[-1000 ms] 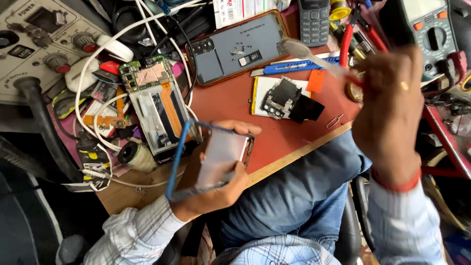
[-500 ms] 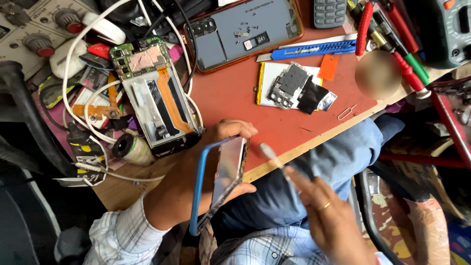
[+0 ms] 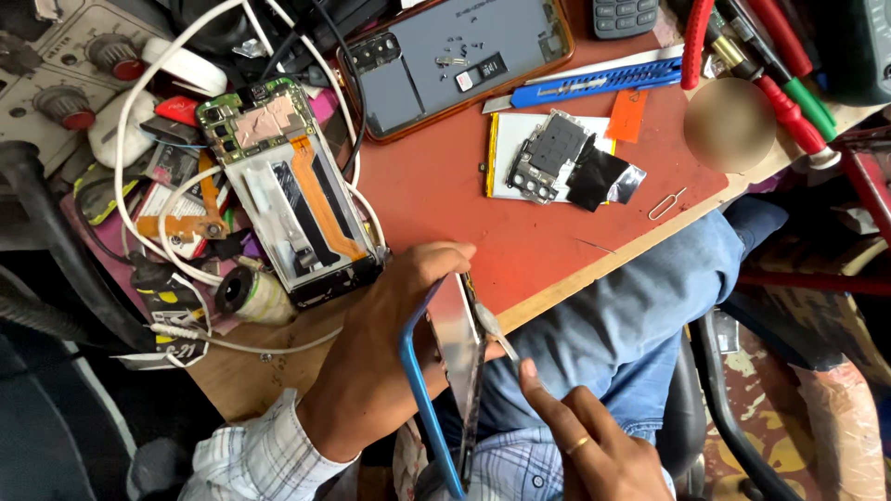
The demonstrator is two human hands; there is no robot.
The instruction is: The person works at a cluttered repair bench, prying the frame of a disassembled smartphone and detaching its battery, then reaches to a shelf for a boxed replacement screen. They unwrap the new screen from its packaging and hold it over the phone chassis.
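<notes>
My left hand (image 3: 394, 357) grips a phone with a blue frame (image 3: 444, 385), held on edge above the front of the red work mat (image 3: 445, 199). Fingers wrap over its top and back. My right hand (image 3: 589, 450), wearing a ring, holds a thin pale tool (image 3: 489, 327) whose tip touches the phone's right edge near the top. An opened phone chassis (image 3: 297, 199) with an orange flex cable lies on the mat to the left of my left hand.
A phone back cover (image 3: 455, 60) lies at the far side, with a blue utility knife (image 3: 594, 83), a loose circuit part on a white pad (image 3: 557, 158), a SIM pin (image 3: 666, 204) and screwdrivers (image 3: 775, 79). White cables (image 3: 186, 232) tangle at left.
My right hand came down from the tools at the far right to the phone, bringing the pale tool to its edge. The phone turned more edge-on in my left hand.
</notes>
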